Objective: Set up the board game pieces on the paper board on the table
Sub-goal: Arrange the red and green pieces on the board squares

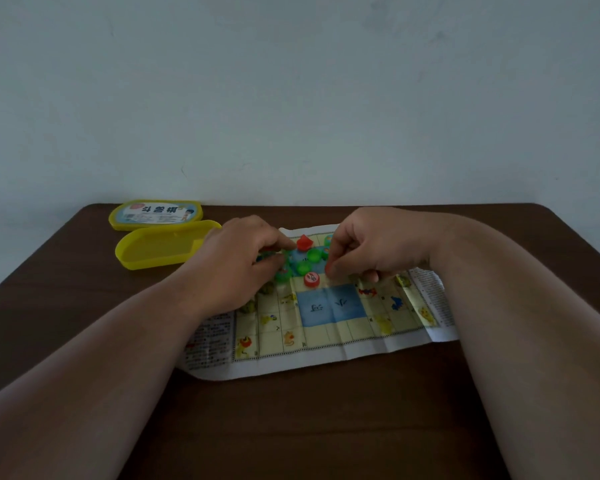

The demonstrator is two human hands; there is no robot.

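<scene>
Table (84, 306): dark wood, carrying everything.
Paper board (326, 327): creased, flat, mid-table, its far part under my hands.
Red piece (311, 279): flat on the board, between my hands.
My left hand (236, 261): fingers curled over green pieces (309, 261); whether it grips one I cannot tell.
My right hand (368, 244): fingertips bunched down on the board; what they pinch is hidden.
Yellow box (160, 245): open, near the far-left corner, its lid (156, 213) just behind.

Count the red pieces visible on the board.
2: a tilted red piece at the far edge, a flat red piece beside the near blue square. Hands may hide others.

Two bare, sleeveless forearms (118, 358)
</scene>
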